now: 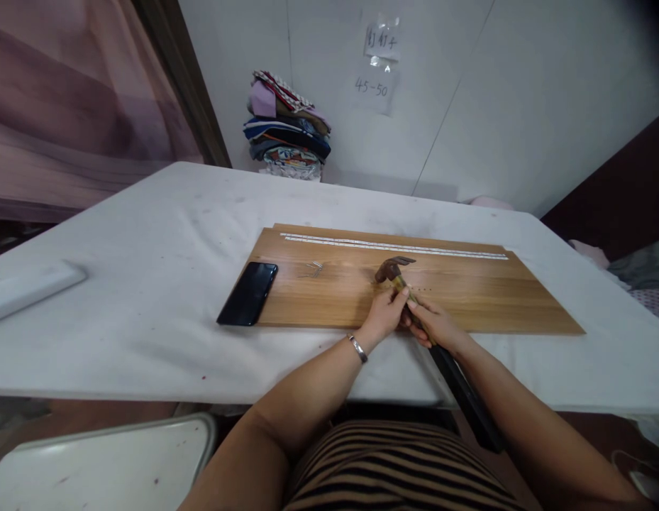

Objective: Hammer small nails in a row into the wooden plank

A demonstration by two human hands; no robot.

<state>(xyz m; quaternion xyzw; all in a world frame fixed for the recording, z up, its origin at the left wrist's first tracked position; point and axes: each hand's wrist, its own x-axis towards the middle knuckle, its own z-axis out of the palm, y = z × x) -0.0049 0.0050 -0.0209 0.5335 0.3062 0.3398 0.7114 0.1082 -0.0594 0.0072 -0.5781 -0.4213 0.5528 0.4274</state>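
A long wooden board (499, 298) lies on a white table (148, 284). My right hand (438, 325) is closed round the shaft of a claw hammer (394, 269), whose rusty head rests on the board; its black grip runs back under my forearm. My left hand (385, 312) is pinched just below the hammer head, fingertips on the board; what it holds is too small to make out. A short row of small dots, possibly nail heads (423, 289), sits just right of the hands. A few loose nails (314, 268) lie on the board's left part.
A black phone (248, 292) lies at the board's left end. A white strip (393, 245) runs along the board's far edge. Folded fabrics (286, 128) are stacked by the wall. A white object (25, 284) lies at the table's left edge. A white folding chair (106, 461) stands below left.
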